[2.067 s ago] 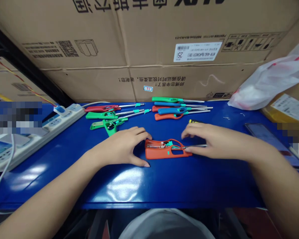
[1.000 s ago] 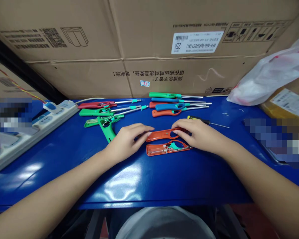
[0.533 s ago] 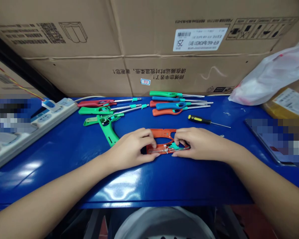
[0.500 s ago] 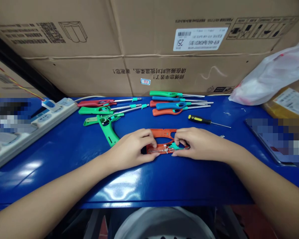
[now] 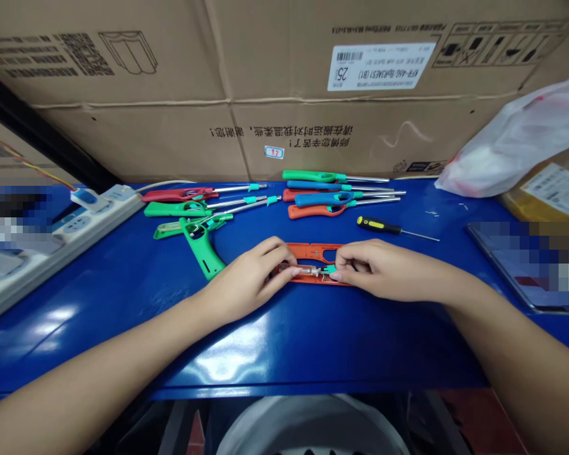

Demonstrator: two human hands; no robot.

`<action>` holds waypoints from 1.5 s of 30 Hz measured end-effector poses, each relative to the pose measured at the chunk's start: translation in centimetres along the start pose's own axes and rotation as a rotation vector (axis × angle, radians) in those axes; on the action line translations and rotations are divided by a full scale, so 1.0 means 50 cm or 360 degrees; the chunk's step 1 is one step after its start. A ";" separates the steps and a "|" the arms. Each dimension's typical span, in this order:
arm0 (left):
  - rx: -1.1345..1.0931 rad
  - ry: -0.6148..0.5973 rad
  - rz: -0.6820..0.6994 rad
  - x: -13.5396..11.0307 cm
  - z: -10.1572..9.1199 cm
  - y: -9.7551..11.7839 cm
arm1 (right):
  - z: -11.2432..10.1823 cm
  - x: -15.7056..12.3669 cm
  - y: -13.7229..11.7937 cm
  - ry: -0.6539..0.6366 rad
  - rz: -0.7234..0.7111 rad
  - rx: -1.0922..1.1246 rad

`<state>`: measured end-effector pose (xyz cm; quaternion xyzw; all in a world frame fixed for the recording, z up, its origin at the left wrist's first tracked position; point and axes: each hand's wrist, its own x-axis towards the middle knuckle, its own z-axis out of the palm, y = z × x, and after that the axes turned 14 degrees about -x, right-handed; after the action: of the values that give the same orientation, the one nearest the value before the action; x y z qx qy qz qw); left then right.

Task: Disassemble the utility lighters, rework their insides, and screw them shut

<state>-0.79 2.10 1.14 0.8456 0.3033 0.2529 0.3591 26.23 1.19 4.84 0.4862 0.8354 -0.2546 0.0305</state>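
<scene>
Two orange gas lighter casing halves lie side by side on the blue table, the rear casing half (image 5: 308,251) just behind my hands. The front casing half (image 5: 337,281) sits under my fingers. My left hand (image 5: 253,268) is closed, its thumb and fingers pinching a clear fuel tank (image 5: 307,270) with a pale valve end at the front half. My right hand (image 5: 377,268) is closed on a teal trigger (image 5: 329,269) at the tank's right end. Thin white wire shows near the trigger. My fingers hide parts of both pieces.
Several long lighters (image 5: 320,200) lie at the back, with opened lighters (image 5: 177,208) to their left. A green casing half (image 5: 203,251) rests by my left hand. Around them are a screwdriver (image 5: 379,225), power strip (image 5: 83,227), plastic bag (image 5: 512,142) and cardboard box (image 5: 171,139).
The clear tank and teal trigger now sit slightly higher and farther back over the front casing half. My right fingers have closed in around the trigger. The view has shifted slightly.
</scene>
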 end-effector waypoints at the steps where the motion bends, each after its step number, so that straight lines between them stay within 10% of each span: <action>1: -0.0001 -0.0007 0.0000 0.000 0.000 -0.001 | -0.002 -0.001 0.000 0.0041 -0.0041 -0.0015; 31: 0.0024 -0.0269 -0.0079 -0.005 0.000 0.004 | 0.011 0.001 0.002 0.0156 -0.0308 -0.0516; 45: -0.0151 -0.0279 0.0002 -0.006 0.003 0.002 | 0.009 -0.005 0.008 0.0623 -0.0659 -0.0247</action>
<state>-0.87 1.80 1.07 0.8467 0.2578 0.1924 0.4237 26.61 0.93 4.37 0.3416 0.9237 -0.0923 -0.1467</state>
